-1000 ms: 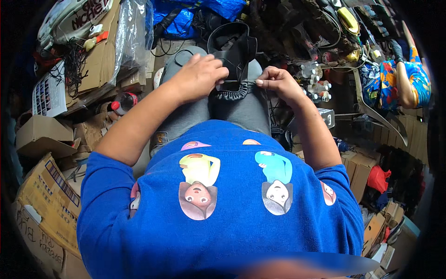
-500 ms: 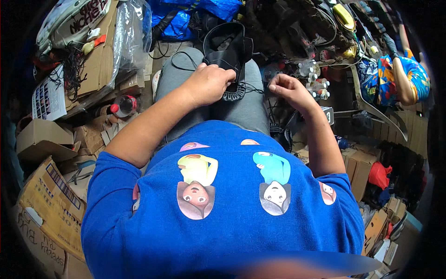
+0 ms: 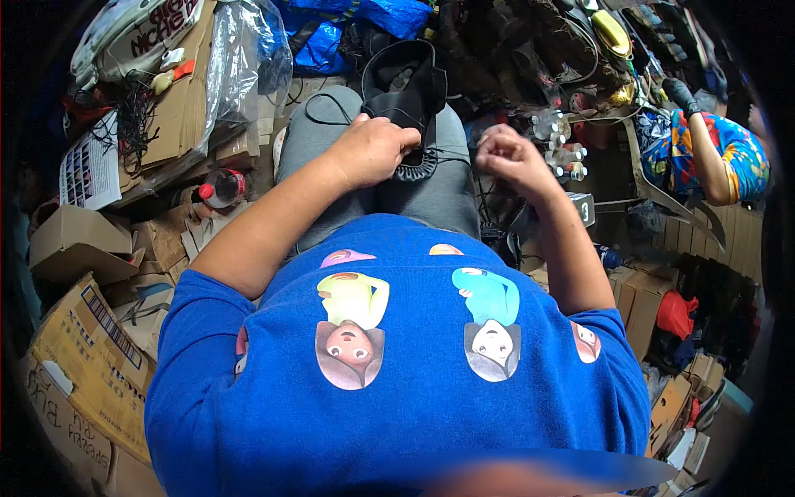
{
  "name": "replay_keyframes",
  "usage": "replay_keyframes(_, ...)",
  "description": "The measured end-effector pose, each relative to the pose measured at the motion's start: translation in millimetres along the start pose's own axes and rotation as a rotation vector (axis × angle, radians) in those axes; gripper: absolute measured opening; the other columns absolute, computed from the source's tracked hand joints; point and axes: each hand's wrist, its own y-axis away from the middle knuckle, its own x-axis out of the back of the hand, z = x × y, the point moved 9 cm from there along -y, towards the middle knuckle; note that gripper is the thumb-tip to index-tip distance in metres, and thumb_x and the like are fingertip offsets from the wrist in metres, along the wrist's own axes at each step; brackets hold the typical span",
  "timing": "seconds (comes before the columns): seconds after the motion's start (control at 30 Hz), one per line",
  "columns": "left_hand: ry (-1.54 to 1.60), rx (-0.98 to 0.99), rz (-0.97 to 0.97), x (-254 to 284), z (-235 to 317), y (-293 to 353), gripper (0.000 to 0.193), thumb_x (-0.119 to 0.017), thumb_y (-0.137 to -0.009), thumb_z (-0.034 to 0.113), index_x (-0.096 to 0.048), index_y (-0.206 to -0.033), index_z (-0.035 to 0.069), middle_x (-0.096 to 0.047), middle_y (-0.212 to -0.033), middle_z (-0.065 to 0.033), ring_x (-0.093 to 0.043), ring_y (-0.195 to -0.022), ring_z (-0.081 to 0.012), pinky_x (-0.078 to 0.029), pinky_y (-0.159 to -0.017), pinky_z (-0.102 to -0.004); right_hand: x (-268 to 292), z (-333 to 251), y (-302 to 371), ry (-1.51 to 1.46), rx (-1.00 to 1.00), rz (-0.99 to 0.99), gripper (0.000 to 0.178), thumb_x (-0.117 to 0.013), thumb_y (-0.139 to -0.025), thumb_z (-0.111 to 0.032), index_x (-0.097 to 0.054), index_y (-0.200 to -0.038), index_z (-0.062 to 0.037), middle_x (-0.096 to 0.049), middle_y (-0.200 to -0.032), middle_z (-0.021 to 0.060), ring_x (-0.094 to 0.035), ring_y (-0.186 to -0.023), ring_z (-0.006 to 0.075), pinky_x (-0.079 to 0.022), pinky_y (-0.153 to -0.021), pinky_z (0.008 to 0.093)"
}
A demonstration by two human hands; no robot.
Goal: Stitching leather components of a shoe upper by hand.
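Note:
A black shoe [image 3: 403,56] lies across my thighs, its opening toward the far side and its toe toward me. Coarse looped stitching [image 3: 418,170] runs round the toe edge. My left hand [image 3: 377,147] is closed on the shoe, gripping its upper just above the stitching. A thin dark cord [image 3: 319,98] loops over my left thigh. More dark thread [image 3: 451,153] stretches from the shoe across my right thigh toward my right hand [image 3: 515,161]. That hand is raised to the right of the shoe, fingers curled together and slightly blurred; what they pinch is too small to make out.
Several small clear bottles [image 3: 567,153] stand beyond my right hand. A bottle with a red cap [image 3: 222,189] lies left of my legs, near cardboard boxes [image 3: 79,248]. At the far right another person in a colourful patterned garment [image 3: 733,153] sits by a curved strip [image 3: 683,211].
My right hand has tilted, its fingers curling in more, near the same spot. The left hand and shoe stay nearly still. The other person's arm at the right has shifted.

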Motion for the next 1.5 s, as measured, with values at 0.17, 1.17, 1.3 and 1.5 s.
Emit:
replay_keyframes(0.17, -0.014, 0.005, -0.021, 0, 1, -4, 0.016, -0.054, -0.079, 0.013, -0.06, -0.094, 0.014, -0.064, -0.082, -0.0072, -0.06, -0.086, -0.0275, -0.041, -0.076, -0.0435, 40, -22, -36, 0.58, 0.072, 0.251, 0.014, -0.069, -0.076, -0.016, -0.066, -0.083, -0.0044, -0.057, -0.09, 0.0067, -0.057, -0.087, 0.0215, -0.047, -0.075, 0.0329)
replay_keyframes(1.17, 0.806, -0.214, 0.3, 115, 33, 28, 0.005, -0.068, -0.077, 0.005, -0.066, -0.081, 0.002, -0.061, -0.084, -0.0052, -0.057, -0.083, -0.0135, -0.044, -0.078, -0.0277, -23, -39, -62, -0.515, 0.019, 0.091, 0.025, -0.063, -0.087, -0.027, -0.064, -0.095, -0.0033, -0.062, -0.083, 0.0026, -0.055, -0.079, 0.0103, -0.044, -0.074, 0.0243)
replay_keyframes(1.3, 1.203, -0.201, -0.133, 49, 77, 21, 0.016, -0.054, -0.091, 0.017, -0.056, -0.083, 0.004, -0.06, -0.082, -0.0045, -0.056, -0.082, -0.0132, -0.046, -0.075, -0.0294, -71, -63, -59, -0.77, 0.017, -0.257, 0.025, -0.06, -0.09, -0.029, -0.06, -0.09, -0.0038, -0.058, -0.074, 0.0016, -0.054, -0.072, 0.0101, -0.045, -0.066, 0.0241)
replay_keyframes(1.5, 0.125, 0.149, 0.165, 84, -53, 89, 0.014, -0.062, -0.079, 0.01, -0.06, -0.088, 0.0, -0.061, -0.086, -0.0142, -0.06, -0.083, -0.0284, -0.046, -0.075, -0.0354, 6, 9, -13, 0.486, -0.133, -0.124, 0.025, -0.07, -0.08, -0.022, -0.064, -0.089, 0.0006, -0.06, -0.079, 0.0053, -0.056, -0.076, 0.0133, -0.046, -0.07, 0.028)
